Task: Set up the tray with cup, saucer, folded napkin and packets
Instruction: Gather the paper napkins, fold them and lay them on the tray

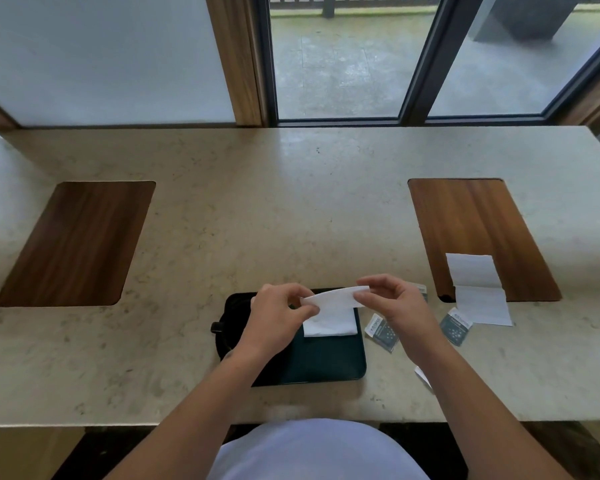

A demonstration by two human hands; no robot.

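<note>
A dark tray (326, 362) lay near the table's (257, 202) near edge. Over it, the left hand (278, 313) and right hand (395, 303) each pinched an end of a white napkin (333, 308). Packets (381, 332) lay right of the tray, and a second napkin (478, 289) farther right.

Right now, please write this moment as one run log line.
step: folding napkin | left hand: pinches napkin | right hand: pinches napkin | napkin: over tray | packets: on counter
</note>
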